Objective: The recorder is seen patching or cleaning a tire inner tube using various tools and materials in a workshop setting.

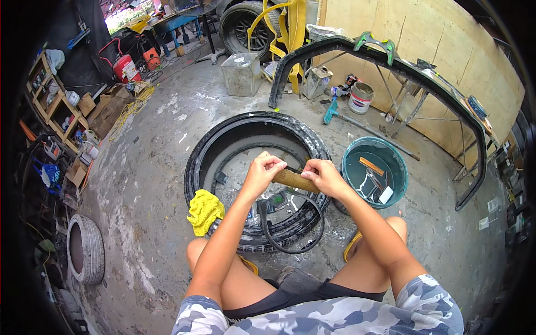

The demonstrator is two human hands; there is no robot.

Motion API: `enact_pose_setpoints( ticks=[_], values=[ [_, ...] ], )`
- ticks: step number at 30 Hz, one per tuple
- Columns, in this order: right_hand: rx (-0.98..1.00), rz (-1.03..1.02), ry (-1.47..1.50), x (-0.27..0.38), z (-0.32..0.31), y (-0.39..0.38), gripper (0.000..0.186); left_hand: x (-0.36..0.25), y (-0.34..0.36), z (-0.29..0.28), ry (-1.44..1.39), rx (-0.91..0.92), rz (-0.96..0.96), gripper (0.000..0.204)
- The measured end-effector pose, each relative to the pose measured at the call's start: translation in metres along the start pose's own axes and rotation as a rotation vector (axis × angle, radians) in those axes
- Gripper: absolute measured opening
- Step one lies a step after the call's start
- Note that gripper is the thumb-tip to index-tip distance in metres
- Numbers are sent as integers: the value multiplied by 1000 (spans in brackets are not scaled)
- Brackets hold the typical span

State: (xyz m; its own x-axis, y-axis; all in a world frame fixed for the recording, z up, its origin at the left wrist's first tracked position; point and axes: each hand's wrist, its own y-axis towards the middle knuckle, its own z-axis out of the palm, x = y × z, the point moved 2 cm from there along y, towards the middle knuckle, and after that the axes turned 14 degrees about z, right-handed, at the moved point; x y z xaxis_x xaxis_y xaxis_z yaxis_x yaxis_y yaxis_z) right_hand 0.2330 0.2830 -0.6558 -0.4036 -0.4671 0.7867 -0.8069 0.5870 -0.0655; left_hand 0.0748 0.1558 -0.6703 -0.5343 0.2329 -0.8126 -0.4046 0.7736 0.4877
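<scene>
Above the near half of a large black rubber tyre, which lies flat on the grey, stained concrete floor, the left hand and the right hand are a short way apart, each one closed with thumb and fingers on a brown, curved strip with a rough-looking surface. The left hand pinches the strip near its left end, and the right hand presses on its right part. Of what material it is made, I cannot tell.

Just below the strip, a thin dark-grey ring, similar to a steering wheel, shows over the near edge of the tyre; whether the strip touches this ring is not clear. At the left near edge of the tyre there is a crumpled bright yellow cloth.

Just beside the tyre's right edge stands a round teal plastic bucket with liquid, in which are a flat orange-brown piece and a small white piece. Beyond the bucket, a long-handled tool with a turquoise head lies slantwise on the floor. Well apart, on the left, a smaller worn tyre stands on its tread.
</scene>
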Motion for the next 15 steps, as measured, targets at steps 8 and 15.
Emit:
enact_pose_setpoints(
  ticks=[8, 15],
  values=[
    [130, 34, 107, -11, -2, 3, 17, 7, -3, -5, -6, -15, -12, 16],
    [121, 108, 67, -18, -3, 6, 21, 20, -3, -11, 39, -17, 12, 13]
  ],
)
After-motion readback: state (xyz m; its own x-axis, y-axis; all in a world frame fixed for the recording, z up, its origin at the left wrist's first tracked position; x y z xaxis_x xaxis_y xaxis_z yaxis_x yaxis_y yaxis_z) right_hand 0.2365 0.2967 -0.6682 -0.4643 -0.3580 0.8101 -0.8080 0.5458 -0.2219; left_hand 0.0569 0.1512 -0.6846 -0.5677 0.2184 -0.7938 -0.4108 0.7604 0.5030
